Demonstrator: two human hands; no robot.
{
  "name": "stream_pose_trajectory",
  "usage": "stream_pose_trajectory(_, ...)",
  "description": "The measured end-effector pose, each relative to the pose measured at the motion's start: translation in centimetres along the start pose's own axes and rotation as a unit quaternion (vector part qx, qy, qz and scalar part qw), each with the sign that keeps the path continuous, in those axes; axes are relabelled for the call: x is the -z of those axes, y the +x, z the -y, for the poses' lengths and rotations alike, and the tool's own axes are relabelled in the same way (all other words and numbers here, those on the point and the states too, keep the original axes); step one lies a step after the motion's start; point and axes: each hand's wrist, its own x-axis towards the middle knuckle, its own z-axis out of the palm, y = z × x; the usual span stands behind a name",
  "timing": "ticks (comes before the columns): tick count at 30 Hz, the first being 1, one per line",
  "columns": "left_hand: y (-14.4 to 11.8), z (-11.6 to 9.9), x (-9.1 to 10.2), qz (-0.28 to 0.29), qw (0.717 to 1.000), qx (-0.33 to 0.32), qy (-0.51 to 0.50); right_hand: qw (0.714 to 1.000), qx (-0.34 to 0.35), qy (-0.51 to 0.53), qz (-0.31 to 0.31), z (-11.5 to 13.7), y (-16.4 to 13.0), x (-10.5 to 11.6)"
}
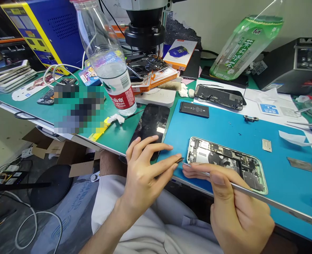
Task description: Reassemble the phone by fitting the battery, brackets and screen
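My left hand (145, 171) pinches a small dark part (180, 160). My right hand (237, 208) grips a metal tool (280, 205), tip pointing left, long axis slanting down rightward.

Blue mat (216, 128), pale-green phone frame (263, 176), silver tool (272, 202), black battery (194, 110).

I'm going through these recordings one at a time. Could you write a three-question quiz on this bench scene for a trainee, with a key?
1. True or false: the loose black battery lies on the blue mat.

2. Multiple choice: what does the right hand hold?
A) a water bottle
B) a slim metal tool
C) a phone screen

3. Fill in: the left hand pinches a small dark part between its thumb and its ____ finger.

Key: 1. True; 2. B; 3. index
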Motion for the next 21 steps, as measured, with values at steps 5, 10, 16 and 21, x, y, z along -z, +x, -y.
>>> stream_pose_trajectory(5,0.04,0.03,0.0,0.003,1.0,-0.004,0.002,0.999,0.016,-0.024,-0.014,-0.12,-0.04,-0.11)
stream_pose_trajectory(10,0.05,-0.06,0.0,0.003,1.0,0.0,-0.003,1.0,0.008,-0.014,-0.026,-0.41,-0.15,0.07)
stream_pose_trajectory(16,0.08,-0.08,-0.01,0.002,1.0,0.0,-0.001,1.0,0.007,-0.012,-0.008,-0.3,-0.1,0.22)
stream_pose_trajectory(21,0.09,-0.04,0.01,0.003,1.0,-0.002,0.001,1.0,0.018,-0.022,-0.006,-0.11,-0.05,0.16)
